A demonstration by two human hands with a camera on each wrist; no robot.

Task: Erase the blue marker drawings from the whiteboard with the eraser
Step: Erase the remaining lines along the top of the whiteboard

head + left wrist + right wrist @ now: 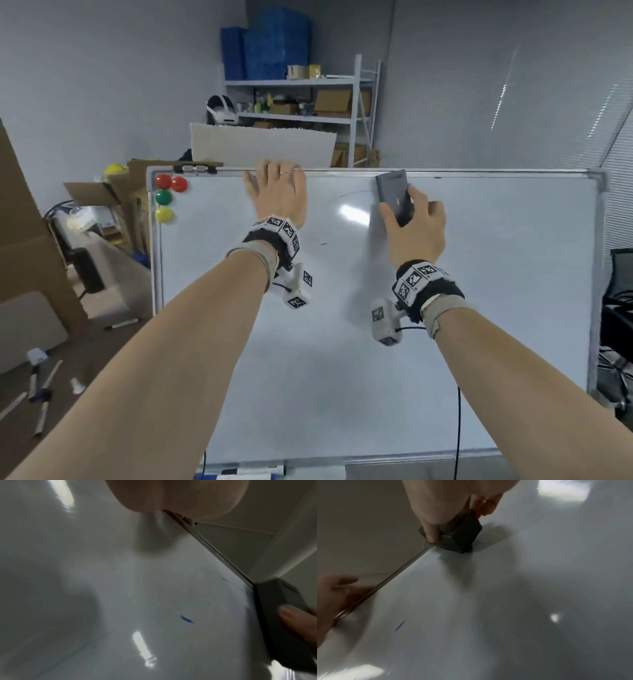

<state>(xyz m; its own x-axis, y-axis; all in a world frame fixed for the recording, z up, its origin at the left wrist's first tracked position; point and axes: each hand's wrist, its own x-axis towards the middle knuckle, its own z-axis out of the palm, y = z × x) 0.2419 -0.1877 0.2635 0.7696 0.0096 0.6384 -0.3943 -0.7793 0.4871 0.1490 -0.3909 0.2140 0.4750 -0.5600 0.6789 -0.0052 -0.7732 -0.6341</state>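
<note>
The whiteboard (342, 342) stands upright before me in a metal frame. My right hand (418, 229) grips a dark grey eraser (394, 197) and holds it flat on the board just under the top edge. The eraser (462, 536) touches the frame in the right wrist view. A faint blue arc (354, 193) lies just left of the eraser, and a short blue dash (323, 244) sits lower. That dash (187, 619) is sharp in the left wrist view. My left hand (277, 195) holds the top edge, fingers curled over the frame and thumb spread on the board.
Red, green and yellow magnets (164, 198) cluster in the board's top left corner. A tray with markers (239, 471) runs along the bottom edge. A black cable (458, 428) hangs from my right wrist. Cardboard boxes (30, 240) stand left, a shelf (308, 102) behind, a black chair (620, 308) right.
</note>
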